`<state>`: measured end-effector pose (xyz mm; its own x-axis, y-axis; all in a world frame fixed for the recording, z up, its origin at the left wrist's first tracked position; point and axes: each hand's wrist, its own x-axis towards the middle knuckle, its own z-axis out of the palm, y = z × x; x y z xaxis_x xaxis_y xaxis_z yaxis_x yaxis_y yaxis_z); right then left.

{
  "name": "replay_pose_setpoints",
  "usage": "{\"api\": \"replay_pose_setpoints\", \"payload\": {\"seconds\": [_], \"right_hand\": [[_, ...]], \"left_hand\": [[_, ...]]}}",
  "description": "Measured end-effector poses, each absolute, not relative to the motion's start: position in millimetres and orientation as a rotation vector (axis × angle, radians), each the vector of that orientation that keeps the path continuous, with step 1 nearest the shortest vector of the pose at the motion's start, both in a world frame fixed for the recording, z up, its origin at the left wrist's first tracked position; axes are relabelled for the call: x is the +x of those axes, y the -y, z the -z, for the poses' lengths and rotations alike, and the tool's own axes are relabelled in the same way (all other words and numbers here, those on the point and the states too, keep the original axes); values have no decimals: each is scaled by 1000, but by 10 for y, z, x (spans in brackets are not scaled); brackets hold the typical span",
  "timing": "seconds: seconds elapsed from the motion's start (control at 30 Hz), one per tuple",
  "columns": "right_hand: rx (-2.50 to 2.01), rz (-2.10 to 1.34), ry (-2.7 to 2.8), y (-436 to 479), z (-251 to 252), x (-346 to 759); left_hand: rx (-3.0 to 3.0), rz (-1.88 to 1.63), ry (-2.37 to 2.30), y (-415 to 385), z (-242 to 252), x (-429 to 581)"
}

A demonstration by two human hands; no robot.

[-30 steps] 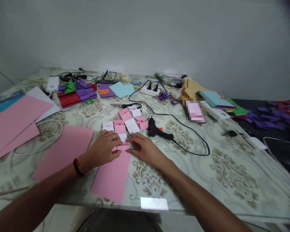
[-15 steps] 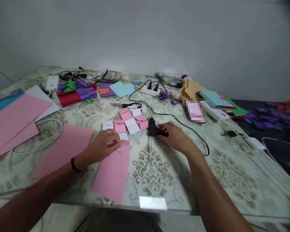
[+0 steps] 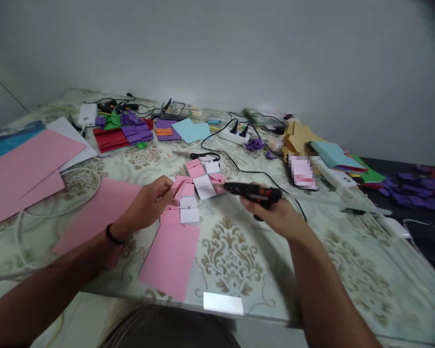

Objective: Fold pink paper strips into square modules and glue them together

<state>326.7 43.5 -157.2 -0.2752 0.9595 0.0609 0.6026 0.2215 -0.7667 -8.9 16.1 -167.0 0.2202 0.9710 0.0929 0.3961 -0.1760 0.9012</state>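
A black glue gun [image 3: 252, 192] is gripped in my right hand [image 3: 275, 212], its nozzle pointing left toward the pink and white folded papers [image 3: 204, 186]. A clear glue stick [image 3: 306, 196] sticks out of its back end. My left hand [image 3: 150, 200] pinches a pink folded paper piece [image 3: 179, 185] between thumb and fingers, tilted up from the pieces around it. Just below lie several more pink and white folded squares [image 3: 189, 215], touching a pink paper sheet [image 3: 172, 258]. Behind the folded pieces rests a pair of scissors [image 3: 199, 155] with black handles.
Large pink sheets [image 3: 25, 169] lie at the left beside a white cable [image 3: 97, 181]. A white power strip [image 3: 234, 135] with black plugs stands at the back. Red and purple folded papers [image 3: 110, 140] are at the back left, a phone [image 3: 303, 172] at the right.
My right hand has taken up the glue gun from the table and turned its nozzle left. My left hand has moved up slightly and now lifts a pink folded piece.
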Motion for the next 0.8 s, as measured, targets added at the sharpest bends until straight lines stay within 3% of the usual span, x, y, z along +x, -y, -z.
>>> {"api": "replay_pose_setpoints", "payload": {"seconds": [0.2, 0.8], "right_hand": [[-1003, -1111, 2140, -238, 1681, 2666], [-1133, -1128, 2026, -193, 1854, 2504]], "left_hand": [[1657, -941, -1249, -162, 1712, -76], [1647, -962, -1307, -142, 1672, -62]]}}
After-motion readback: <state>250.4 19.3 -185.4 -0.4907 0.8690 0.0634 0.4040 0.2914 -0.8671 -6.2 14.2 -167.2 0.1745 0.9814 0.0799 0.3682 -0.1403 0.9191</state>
